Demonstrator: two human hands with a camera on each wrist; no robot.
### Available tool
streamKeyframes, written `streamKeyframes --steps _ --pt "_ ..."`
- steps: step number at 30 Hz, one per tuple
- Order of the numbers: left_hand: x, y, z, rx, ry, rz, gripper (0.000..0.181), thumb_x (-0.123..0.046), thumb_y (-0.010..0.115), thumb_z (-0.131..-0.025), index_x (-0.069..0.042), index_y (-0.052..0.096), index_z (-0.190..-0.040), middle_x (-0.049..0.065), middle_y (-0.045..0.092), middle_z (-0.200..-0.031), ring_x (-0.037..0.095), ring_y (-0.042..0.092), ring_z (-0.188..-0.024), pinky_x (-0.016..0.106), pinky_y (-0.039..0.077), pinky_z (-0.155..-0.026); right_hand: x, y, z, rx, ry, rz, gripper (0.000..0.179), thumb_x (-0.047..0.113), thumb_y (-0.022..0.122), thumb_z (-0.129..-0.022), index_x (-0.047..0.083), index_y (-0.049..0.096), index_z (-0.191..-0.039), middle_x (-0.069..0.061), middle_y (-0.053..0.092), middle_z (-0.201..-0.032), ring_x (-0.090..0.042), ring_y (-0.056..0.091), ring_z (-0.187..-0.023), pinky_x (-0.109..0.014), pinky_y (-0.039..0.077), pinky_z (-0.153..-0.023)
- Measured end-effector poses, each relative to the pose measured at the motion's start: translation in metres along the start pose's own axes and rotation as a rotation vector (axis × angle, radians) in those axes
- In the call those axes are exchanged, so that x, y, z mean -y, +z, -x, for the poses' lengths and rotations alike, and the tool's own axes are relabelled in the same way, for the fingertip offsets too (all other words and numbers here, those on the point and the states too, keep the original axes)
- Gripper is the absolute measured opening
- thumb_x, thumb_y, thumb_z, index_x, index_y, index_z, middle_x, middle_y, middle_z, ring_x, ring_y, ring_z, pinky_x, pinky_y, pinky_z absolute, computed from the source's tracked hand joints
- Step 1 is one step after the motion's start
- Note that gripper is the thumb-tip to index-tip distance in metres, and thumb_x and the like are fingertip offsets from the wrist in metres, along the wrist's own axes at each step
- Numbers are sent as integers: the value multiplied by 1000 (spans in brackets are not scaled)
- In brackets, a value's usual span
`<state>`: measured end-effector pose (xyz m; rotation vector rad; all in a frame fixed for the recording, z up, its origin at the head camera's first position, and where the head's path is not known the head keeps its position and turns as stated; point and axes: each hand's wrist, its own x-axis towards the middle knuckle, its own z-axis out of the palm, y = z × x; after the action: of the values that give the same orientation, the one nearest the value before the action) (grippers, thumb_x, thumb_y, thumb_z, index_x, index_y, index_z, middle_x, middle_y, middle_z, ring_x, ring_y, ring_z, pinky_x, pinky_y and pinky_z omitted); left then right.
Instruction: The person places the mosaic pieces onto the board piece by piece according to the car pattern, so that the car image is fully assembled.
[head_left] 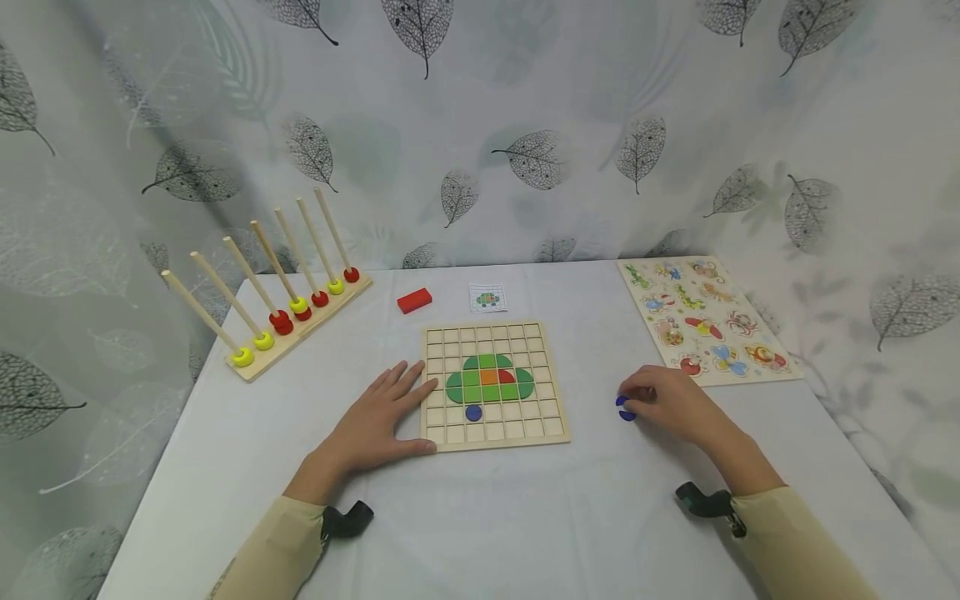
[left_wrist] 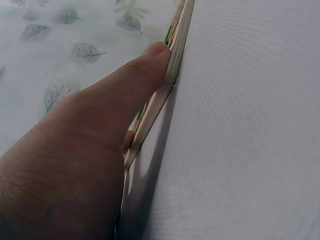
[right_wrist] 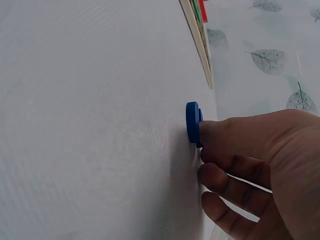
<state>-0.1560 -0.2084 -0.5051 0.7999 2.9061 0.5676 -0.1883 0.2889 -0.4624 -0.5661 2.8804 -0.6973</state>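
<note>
My left hand (head_left: pixel 378 421) lies spread at the left edge of a square wooden grid board (head_left: pixel 495 429), fingertips and thumb touching its rim. In the left wrist view the thumb (left_wrist: pixel 145 65) rests along the board's side. Set in the grid are green pieces (head_left: pixel 470 392), an orange square (head_left: pixel 489 377), red pieces (head_left: pixel 506 377) and a blue disc (head_left: pixel 473 412) below them. To the right of the board, my right hand (head_left: pixel 663 402) pinches at two small blue pieces (head_left: pixel 627 416) close over the cloth. One blue piece (right_wrist: pixel 192 122) shows in front of the thumb tip, another partly hidden behind it.
A small pattern card (head_left: pixel 488 297) lies behind the board, with a red block (head_left: pixel 415 301) to its left. At the left back stands a wooden peg rack (head_left: pixel 300 332) with red and yellow beads. An insect picture board (head_left: pixel 708 321) lies at the right back.
</note>
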Motion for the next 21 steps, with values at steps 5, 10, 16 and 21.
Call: streamKeyframes --steps 5,10,16,21 --pt "0 1 -1 0 3 -13 104 -81 68 -88 -24 38 -171 3 19 -180 29 9 -167 50 14 -133 1 3 -1 3 35 5 13 9 85 -94 12 82 -107 6 73 -98 -15 65 -88 -43 59 -83" --pt "1 2 -2 -1 7 -25 104 -81 67 -89 -24 38 -171 2 18 -181 29 8 -167 49 13 -133 4 7 -4 -8 43 27 14 12 85 -95 11 82 -109 5 74 -97 -15 65 -88 -44 60 -84" --pt "1 2 -2 0 6 -20 104 -81 67 -89 -25 37 -171 2 18 -181 28 8 -167 49 13 -133 12 5 -6 -42 10 61 14 12 84 -95 11 82 -109 6 73 -95 -15 65 -87 -43 59 -83" --pt "0 2 -1 4 -1 -19 104 -82 66 -89 -25 37 -171 2 18 -181 29 8 -167 51 14 -133 25 0 -9 -66 -23 49 15 9 84 -95 11 82 -109 7 72 -94 -16 64 -87 -44 59 -83"
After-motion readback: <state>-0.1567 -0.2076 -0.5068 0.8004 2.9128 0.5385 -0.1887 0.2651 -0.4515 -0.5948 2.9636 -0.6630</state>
